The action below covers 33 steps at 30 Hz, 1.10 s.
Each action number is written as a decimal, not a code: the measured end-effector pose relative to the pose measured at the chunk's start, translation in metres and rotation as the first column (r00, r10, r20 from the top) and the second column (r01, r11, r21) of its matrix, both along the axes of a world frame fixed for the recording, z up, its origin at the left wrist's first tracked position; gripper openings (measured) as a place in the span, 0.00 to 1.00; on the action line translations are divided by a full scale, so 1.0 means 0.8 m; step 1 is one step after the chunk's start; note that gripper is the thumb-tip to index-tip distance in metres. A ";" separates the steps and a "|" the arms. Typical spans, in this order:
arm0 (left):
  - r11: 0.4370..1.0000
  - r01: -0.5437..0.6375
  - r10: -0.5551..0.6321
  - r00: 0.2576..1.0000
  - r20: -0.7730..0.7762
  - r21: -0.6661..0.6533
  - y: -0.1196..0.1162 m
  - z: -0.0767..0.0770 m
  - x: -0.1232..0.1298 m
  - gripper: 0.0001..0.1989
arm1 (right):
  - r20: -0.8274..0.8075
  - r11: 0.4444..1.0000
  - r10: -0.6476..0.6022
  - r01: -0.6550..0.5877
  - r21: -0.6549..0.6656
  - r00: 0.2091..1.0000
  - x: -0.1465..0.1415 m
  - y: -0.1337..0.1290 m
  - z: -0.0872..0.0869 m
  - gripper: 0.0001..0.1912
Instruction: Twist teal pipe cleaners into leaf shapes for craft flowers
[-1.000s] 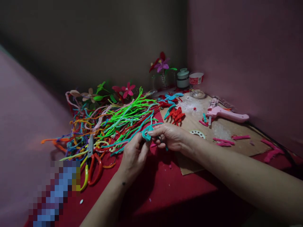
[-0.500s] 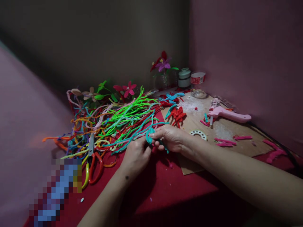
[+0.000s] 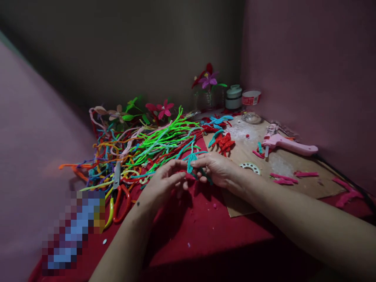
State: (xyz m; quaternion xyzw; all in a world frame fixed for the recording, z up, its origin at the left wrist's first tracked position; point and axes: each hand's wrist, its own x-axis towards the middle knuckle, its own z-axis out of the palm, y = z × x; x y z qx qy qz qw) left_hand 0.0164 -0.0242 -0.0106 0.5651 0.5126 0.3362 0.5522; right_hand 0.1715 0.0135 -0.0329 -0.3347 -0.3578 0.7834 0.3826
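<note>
Pinched in the fingers of my right hand (image 3: 216, 166) is a teal pipe-cleaner petal (image 3: 192, 162), with a teal tail hanging below the fingers. My left hand (image 3: 169, 180) is just left of the petal. Its fingers are stretched out and apart, the index fingertip close to the petal's edge; whether it touches cannot be made out. Behind both hands lies a heap of loose pipe cleaners (image 3: 164, 137) in green, teal, orange and other colours.
Scissors (image 3: 116, 196) with red and yellow handles lie at the left on the red cloth (image 3: 205, 235). On the cardboard (image 3: 305, 184) at the right are a pink glue gun (image 3: 290, 145), a white ring (image 3: 250, 168) and red pieces (image 3: 225, 144). Pipe-cleaner flowers (image 3: 208, 80) stand behind.
My left hand has loosened from the teal petal and spread its fingers. In my right hand the petal now stands more upright. The view has shifted slightly left.
</note>
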 end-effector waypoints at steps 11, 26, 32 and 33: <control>0.987 -0.002 0.045 0.964 0.263 -0.162 -0.001 -0.019 0.018 0.08 | -0.032 0.999 -0.046 0.046 0.021 0.998 -0.002 -0.001 0.004 0.09; 0.984 -0.167 0.155 0.972 0.179 0.054 -0.011 -0.013 0.033 0.11 | -0.014 0.995 -0.100 0.100 0.026 0.995 -0.006 0.000 -0.001 0.06; 0.984 -0.174 0.167 0.975 0.145 0.036 -0.009 -0.013 0.030 0.13 | 0.074 0.989 -0.105 0.097 0.113 0.992 -0.005 -0.001 -0.003 0.03; 0.982 -0.183 0.177 0.976 0.130 0.035 -0.008 -0.013 0.030 0.13 | 0.109 0.983 -0.120 0.103 0.155 0.987 -0.005 -0.002 -0.004 0.04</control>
